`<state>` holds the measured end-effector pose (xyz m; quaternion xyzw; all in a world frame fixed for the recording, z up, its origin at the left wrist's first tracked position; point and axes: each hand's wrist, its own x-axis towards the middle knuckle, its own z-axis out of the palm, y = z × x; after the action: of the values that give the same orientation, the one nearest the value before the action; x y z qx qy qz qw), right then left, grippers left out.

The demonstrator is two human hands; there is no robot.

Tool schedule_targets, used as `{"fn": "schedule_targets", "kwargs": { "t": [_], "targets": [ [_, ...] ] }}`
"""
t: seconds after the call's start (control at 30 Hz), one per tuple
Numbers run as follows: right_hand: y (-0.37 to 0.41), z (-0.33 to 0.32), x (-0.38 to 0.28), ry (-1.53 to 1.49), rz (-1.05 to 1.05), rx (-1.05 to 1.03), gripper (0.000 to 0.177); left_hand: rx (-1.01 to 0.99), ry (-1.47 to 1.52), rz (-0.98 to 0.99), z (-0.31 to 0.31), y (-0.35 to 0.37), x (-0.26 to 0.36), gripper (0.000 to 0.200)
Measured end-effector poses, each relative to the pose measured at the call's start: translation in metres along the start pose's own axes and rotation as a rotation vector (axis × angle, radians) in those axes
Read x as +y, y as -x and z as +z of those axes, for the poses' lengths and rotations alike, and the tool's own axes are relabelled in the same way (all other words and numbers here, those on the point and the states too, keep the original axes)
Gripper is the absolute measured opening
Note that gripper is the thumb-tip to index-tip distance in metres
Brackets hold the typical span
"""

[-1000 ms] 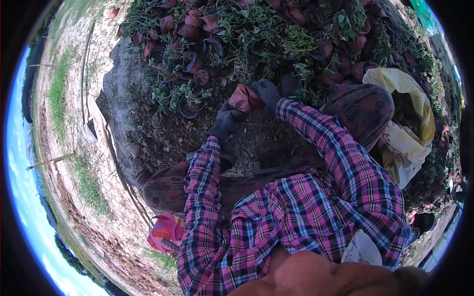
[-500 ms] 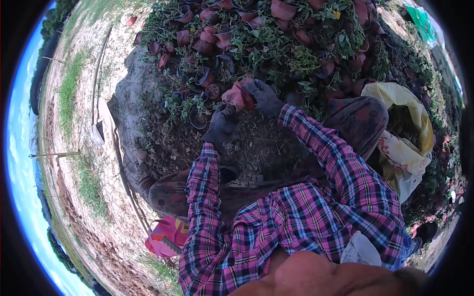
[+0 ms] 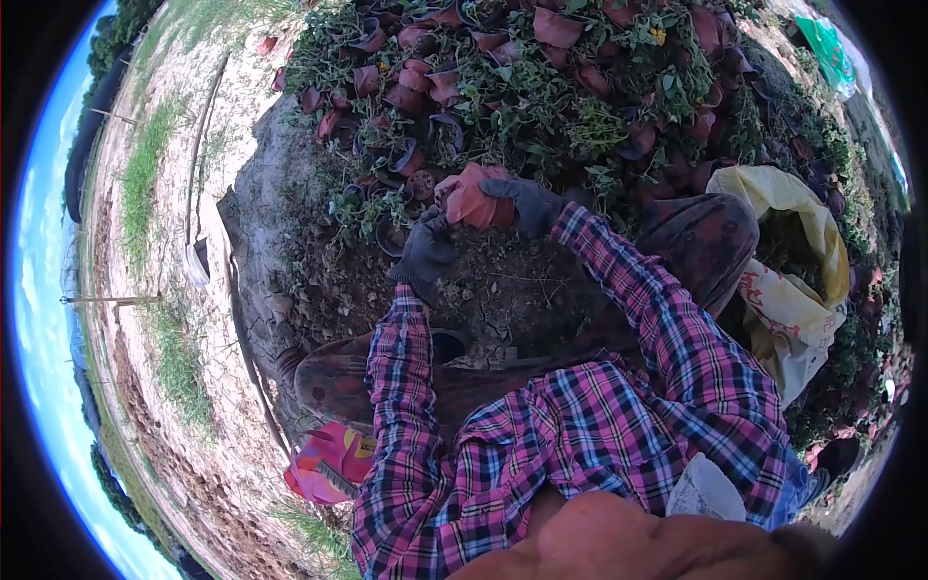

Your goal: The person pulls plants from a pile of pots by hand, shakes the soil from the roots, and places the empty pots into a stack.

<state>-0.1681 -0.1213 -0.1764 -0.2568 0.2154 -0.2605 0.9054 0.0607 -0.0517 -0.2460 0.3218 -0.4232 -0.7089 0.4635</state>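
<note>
A crumpled reddish-brown soft plastic nursery pot (image 3: 480,198) is held above the bare soil between my two gloved hands. My right hand (image 3: 527,205), in a dark grey glove, grips it from the right side with fingers wrapped over it. My left hand (image 3: 426,253), gloved the same way, is closed just below the pot's left edge; what its fingers pinch, if anything, is too small to make out. Beside the left hand, a round soil-filled pot (image 3: 420,184) and an open dark-rimmed pot (image 3: 391,235) stand among the weeds.
Many reddish pots (image 3: 416,82) lie among green weeds (image 3: 532,106) ahead. An open pale-yellow sack (image 3: 788,324) stands by my right knee. A pink bag (image 3: 324,462) sits at lower left, and a green plastic bag (image 3: 826,53) at far upper right.
The pot has turned and shows a broader, smoother side. My left hand has drawn slightly down and left; my right hand has shifted a little right and down around the pot.
</note>
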Motion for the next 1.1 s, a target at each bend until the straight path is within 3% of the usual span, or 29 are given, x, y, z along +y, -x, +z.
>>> {"fn": "schedule_targets", "kwargs": {
  "t": [0.07,0.13,0.17,0.27,0.37,0.47,0.53,0.57,0.67,0.77,0.87,0.9,0.97,1.03,1.1],
  "targets": [
    [-0.006,-0.003,0.002,-0.143,0.002,-0.028,0.047,0.103,0.479,-0.021,0.010,-0.005,0.002,0.043],
    [-0.008,-0.007,0.003,-0.200,-0.004,0.019,0.045,0.464,0.362,0.004,0.060,-0.009,0.049,0.054],
    [-0.010,-0.007,0.004,-0.230,-0.003,0.039,0.044,0.439,0.253,0.043,0.057,-0.010,0.043,0.060],
    [-0.016,0.015,0.011,-0.371,0.002,-0.154,0.043,0.370,-0.031,0.200,0.068,-0.011,0.032,0.072],
    [-0.009,0.036,0.008,-0.506,-0.019,-0.176,0.043,0.497,-0.137,0.043,0.099,-0.008,0.042,0.074],
    [-0.003,0.043,0.003,-0.588,0.070,-0.165,0.043,0.518,0.076,-0.020,0.122,-0.010,0.023,0.069],
    [-0.003,0.045,0.008,-0.570,0.016,-0.054,0.044,0.481,0.331,-0.022,0.128,-0.013,0.010,0.068],
    [-0.002,0.044,0.011,-0.559,-0.006,0.006,0.044,0.493,0.281,-0.010,0.123,-0.014,0.002,0.070],
    [-0.003,0.021,0.013,-0.424,0.183,-0.019,0.040,0.555,0.024,0.016,0.106,-0.011,-0.013,0.079],
    [-0.015,-0.031,0.046,-0.222,0.102,0.167,0.034,0.606,-0.412,0.068,0.092,-0.003,-0.020,0.085],
    [-0.008,-0.085,0.084,1.404,-0.322,0.180,0.026,0.547,-0.714,0.090,0.082,0.010,-0.056,0.080],
    [-0.006,-0.096,0.098,0.819,-0.063,0.328,0.024,0.494,-0.799,-0.194,0.068,0.017,-0.066,0.076],
    [-0.004,-0.139,0.120,0.439,0.210,0.413,0.022,0.362,-0.931,-0.757,0.026,0.035,-0.077,0.070],
    [0.000,-0.189,0.138,0.866,0.271,0.335,0.022,0.583,0.287,-0.357,-0.040,0.081,-0.096,0.055],
    [0.000,-0.165,0.134,0.906,0.275,0.291,0.021,0.926,0.482,-0.352,-0.051,0.078,-0.087,0.045]
  ]
}}
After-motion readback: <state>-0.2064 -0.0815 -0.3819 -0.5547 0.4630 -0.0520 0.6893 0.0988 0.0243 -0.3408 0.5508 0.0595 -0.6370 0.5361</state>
